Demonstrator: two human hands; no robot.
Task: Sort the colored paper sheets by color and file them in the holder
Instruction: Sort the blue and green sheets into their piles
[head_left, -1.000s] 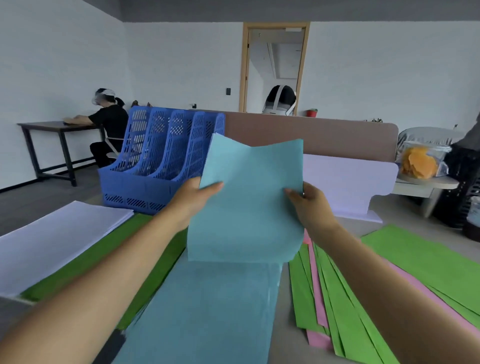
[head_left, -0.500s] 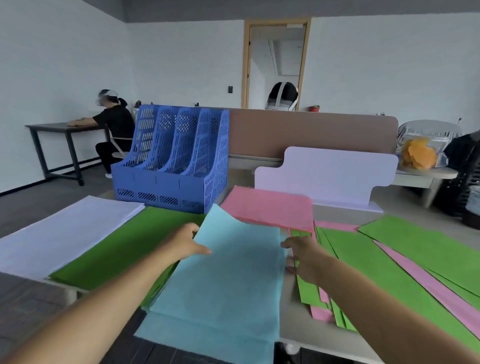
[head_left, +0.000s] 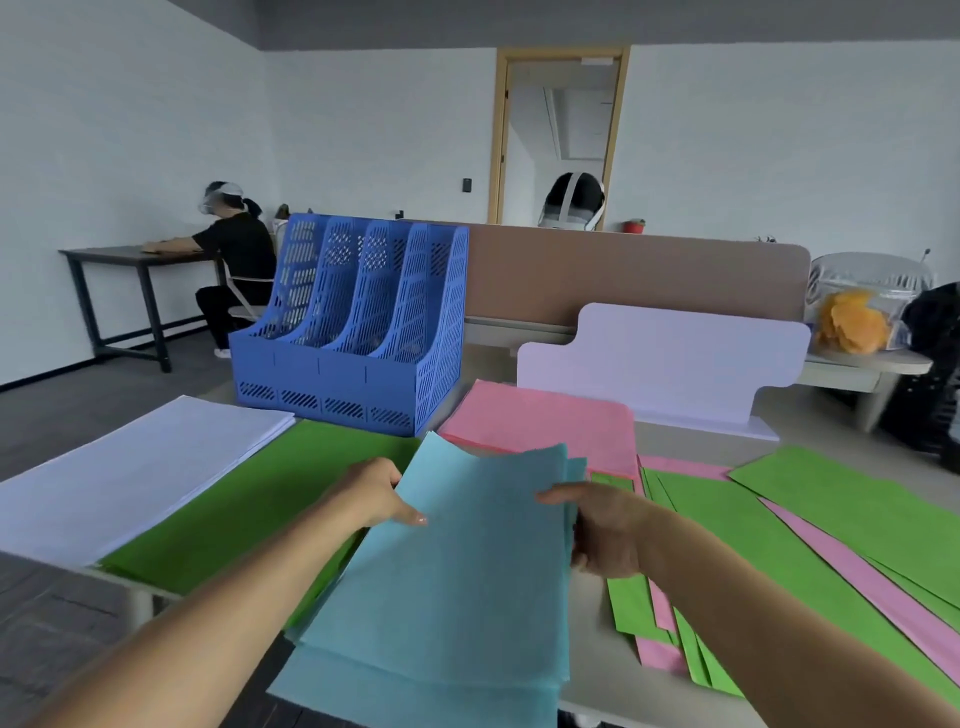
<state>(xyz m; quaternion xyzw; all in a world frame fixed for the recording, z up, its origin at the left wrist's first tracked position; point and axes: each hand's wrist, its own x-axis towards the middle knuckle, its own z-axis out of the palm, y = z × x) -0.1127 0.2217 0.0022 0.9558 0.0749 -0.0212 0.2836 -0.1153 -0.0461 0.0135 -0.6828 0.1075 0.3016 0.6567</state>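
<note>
Light blue sheets (head_left: 452, 582), fanned into a loose sheaf, lie at the near middle of the desk (head_left: 602, 680), their near ends overhanging its front edge and their far corners lifted slightly. The left hand (head_left: 371, 493) pinches the sheaf's left edge: the thumb (head_left: 410, 514) lies on top of the uppermost sheet, while the remaining fingers are hidden below the paper. The right hand (head_left: 605, 530) grips the right edge, with one of its fingers (head_left: 556, 500) stretched flat across the top sheet and the others curled against the side of the sheaf.

Left of the blue sheaf, and partly under it, lies a green stack (head_left: 249, 499); a white stack (head_left: 130, 467) lies further left, its edge overlapping the green. Just beyond the blue sheets' far corners rests a pink stack (head_left: 540, 421). To the right, unsorted green and pink sheets (head_left: 779, 545) are spread in overlapping diagonal strips.

The blue holder (head_left: 353, 332), a perforated plastic file rack with upright compartments, stands at the far left of the desk, behind the green stack and beside the pink one; no paper shows in its compartments. A white cut-out board (head_left: 665, 358) stands upright at the far right, before a brown partition (head_left: 623, 280). In the background a person (head_left: 234, 260) sits at a dark table (head_left: 130, 257).
</note>
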